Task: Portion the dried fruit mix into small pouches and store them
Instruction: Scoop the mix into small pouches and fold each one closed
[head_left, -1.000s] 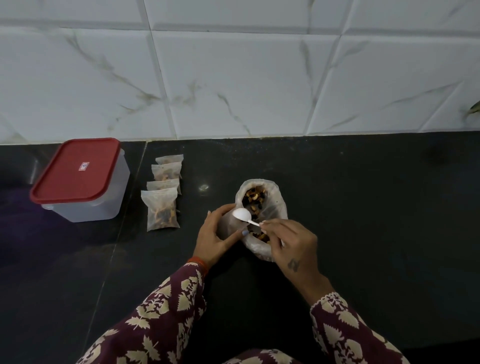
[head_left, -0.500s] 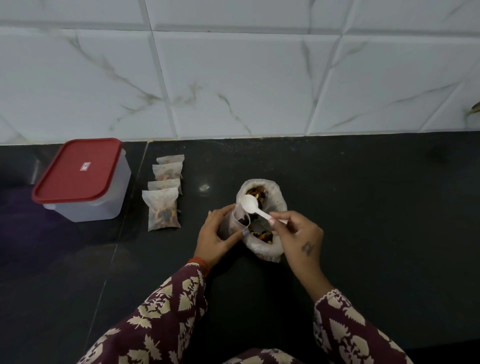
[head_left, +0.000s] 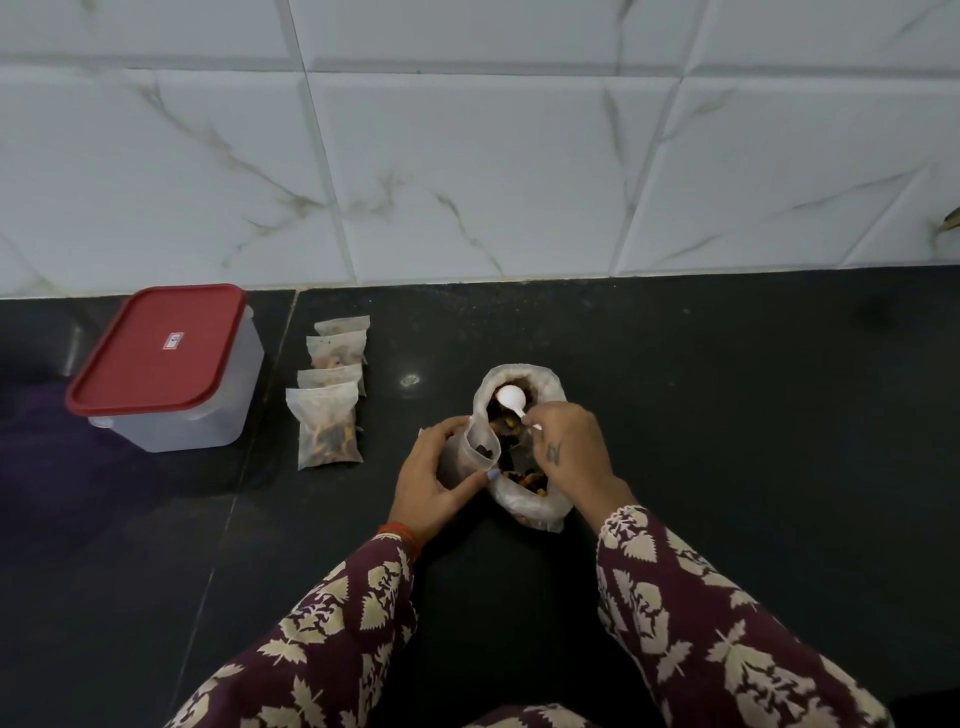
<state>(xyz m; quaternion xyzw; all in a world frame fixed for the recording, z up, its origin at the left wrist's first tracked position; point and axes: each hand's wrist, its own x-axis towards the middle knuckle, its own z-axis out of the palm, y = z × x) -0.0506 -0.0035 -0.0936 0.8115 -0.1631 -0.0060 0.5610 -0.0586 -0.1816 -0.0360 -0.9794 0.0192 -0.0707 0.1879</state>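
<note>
- small pouch (head_left: 475, 446) gripped open-mouthed in left hand (head_left: 434, 480), touching big bag (head_left: 521, 448) of dried fruit, counter centre
- right hand (head_left: 569, 448) pinches white spoon (head_left: 511, 401) over bag
- four filled pouches (head_left: 332, 397) left; red-lidded box (head_left: 169, 366) far left

Open clear pouch (head_left: 480, 449) stands upright, touching the open fruit-mix bag (head_left: 524, 499).

White marble-look wall tiles (head_left: 467, 171), black stone counter (head_left: 727, 415), dim light
</note>
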